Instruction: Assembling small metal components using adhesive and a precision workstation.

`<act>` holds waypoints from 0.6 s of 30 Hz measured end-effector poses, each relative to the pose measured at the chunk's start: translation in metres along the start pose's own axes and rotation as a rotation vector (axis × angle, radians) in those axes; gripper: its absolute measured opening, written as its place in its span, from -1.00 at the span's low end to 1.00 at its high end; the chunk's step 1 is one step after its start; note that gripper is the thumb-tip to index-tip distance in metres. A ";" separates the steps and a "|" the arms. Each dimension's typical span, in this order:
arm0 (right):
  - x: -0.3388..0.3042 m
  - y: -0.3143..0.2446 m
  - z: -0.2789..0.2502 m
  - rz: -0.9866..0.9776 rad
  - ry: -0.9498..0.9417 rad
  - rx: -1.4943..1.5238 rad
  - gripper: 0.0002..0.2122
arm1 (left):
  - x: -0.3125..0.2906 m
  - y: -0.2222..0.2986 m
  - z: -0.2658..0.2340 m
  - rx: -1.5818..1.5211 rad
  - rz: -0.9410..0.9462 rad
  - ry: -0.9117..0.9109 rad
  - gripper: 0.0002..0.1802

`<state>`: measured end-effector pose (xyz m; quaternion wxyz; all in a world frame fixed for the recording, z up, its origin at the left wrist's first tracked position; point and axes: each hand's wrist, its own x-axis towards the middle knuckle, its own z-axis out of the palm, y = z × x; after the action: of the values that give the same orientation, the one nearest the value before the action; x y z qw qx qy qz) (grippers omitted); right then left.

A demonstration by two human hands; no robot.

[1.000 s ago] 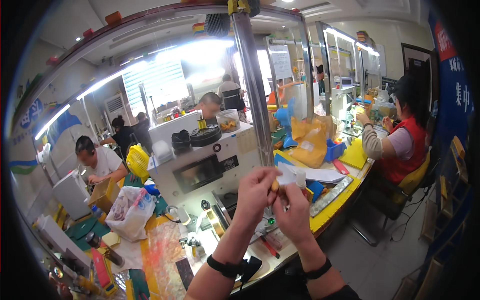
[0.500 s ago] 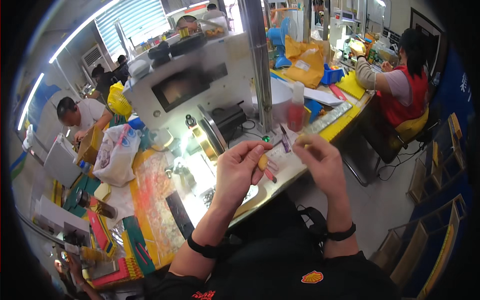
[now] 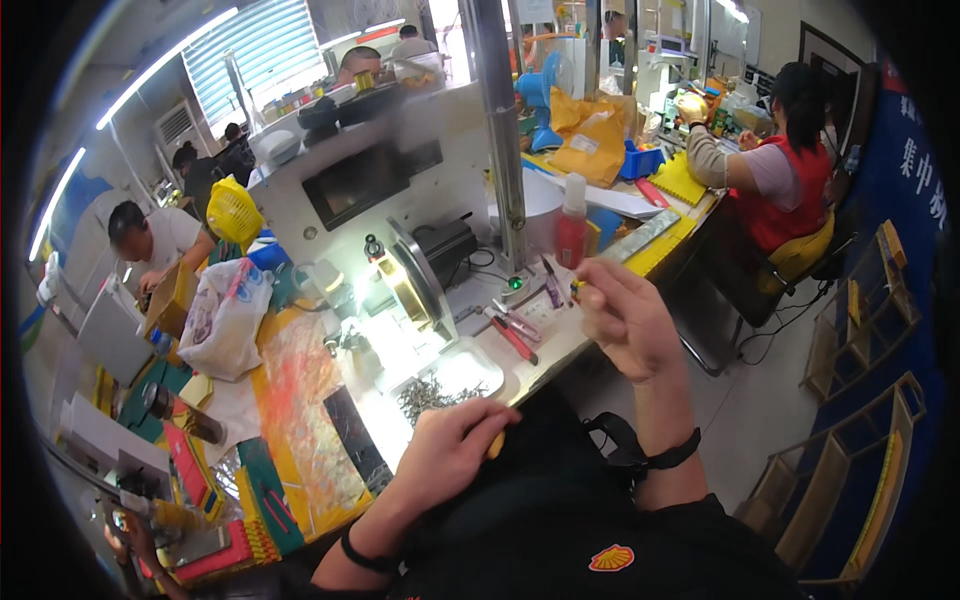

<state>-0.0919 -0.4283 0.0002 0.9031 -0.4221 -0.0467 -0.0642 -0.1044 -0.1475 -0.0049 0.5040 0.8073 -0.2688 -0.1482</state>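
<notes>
My left hand (image 3: 450,442) is low at the table's front edge, its fingers curled closed. A small yellow-orange piece (image 3: 495,446) shows at its fingertips; whether it is held or worn on a finger, I cannot tell. My right hand (image 3: 632,325) is raised beyond the front edge with thumb and fingers pinched together. Something tiny, yellow and dark, shows at that pinch, too small to name. Just beyond my left hand lies a white tray (image 3: 484,369) with a heap of small dark metal pieces (image 3: 432,396). Red-handled and pink pen-like tools (image 3: 515,340) lie between my hands.
A lit machine with a gold-rimmed wheel (image 3: 408,290) stands behind the tray. A bottle of pink liquid (image 3: 571,230) stands near a metal post (image 3: 505,150). A plastic bag (image 3: 225,320) sits left. A co-worker in a red vest (image 3: 790,180) sits at right.
My left hand has dropped down and toward me, away from the right hand, uncovering the tray and tools. My right hand has shifted slightly left, its fingers still pinched. The view has tilted a little.
</notes>
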 end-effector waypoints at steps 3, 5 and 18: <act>-0.009 -0.013 -0.037 -0.076 0.068 0.119 -0.81 | -0.025 -0.011 -0.014 0.027 -0.068 0.013 -0.79; -0.017 -0.026 -0.070 -0.118 0.086 0.194 -0.79 | -0.035 -0.014 -0.024 0.068 -0.120 -0.033 -0.82; -0.050 -0.072 -0.162 -0.343 0.139 0.275 -0.74 | -0.082 -0.034 -0.083 -0.215 -0.318 0.304 -0.85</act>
<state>-0.1476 -0.5948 -0.0562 0.9290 -0.2753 -0.0638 -0.2389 -0.1194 -0.0272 -0.0006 0.5920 0.7942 -0.0423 -0.1301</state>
